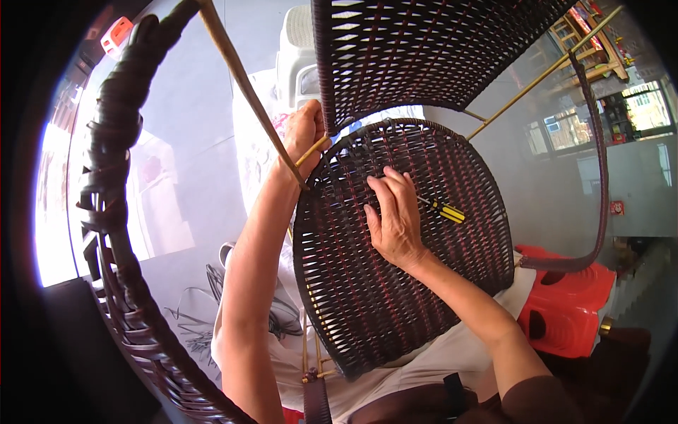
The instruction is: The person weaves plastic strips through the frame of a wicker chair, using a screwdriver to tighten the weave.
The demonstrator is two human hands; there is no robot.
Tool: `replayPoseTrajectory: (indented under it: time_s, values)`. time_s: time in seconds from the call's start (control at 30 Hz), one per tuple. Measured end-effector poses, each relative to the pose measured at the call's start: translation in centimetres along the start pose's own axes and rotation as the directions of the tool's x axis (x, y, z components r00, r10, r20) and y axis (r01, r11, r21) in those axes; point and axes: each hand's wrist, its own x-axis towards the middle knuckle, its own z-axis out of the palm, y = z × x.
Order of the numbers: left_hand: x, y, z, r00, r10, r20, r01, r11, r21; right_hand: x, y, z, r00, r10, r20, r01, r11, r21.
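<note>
A dark woven chair seat (452,283), black with reddish strands, lies in front of me. My right hand (397,222) rests on its weave, thumb and fingers bent but apart. Beside that hand lies a screwdriver (448,211) with a yellow and black handle; its shaft runs toward my fingers, and its tip is hidden. My left hand (305,131) is closed at the seat's far left edge, by the lower corner of the woven backrest (417,56). A cane strut (311,152) crosses in front of its wrist. What those fingers hold is hidden.
A thick wrapped armrest (116,141) curves along the left, a thinner one (600,162) along the right. Loose dark strips (205,311) lie on the floor at left. A red plastic stool (572,304) stands at right, a white stool (293,63) beyond the seat.
</note>
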Motion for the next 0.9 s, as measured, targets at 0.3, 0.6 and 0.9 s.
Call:
replayPoseTrajectory:
  time_s: [0.3, 0.6, 0.9]
  values:
    - [0.5, 0.4, 0.9, 0.879, 0.108, 0.464, -0.028, 0.984, -0.176, -0.1, 0.1, 0.1, 0.999, -0.023, 0.036, 0.022, 1.0, 0.011]
    - [0.6, 0.2, 1.7, 0.96, 0.179, 0.213, -0.163, 0.982, -0.092, 0.1, -0.2, 0.0, 0.998, -0.06, 0.017, 0.06, 0.998, -0.017]
    - [2.9, -1.5, 0.5, 1.0, 0.024, -0.008, -0.023, 0.999, 0.045, 0.2, 0.0, 0.0, 0.997, -0.078, 0.021, 0.079, 0.996, -0.053]
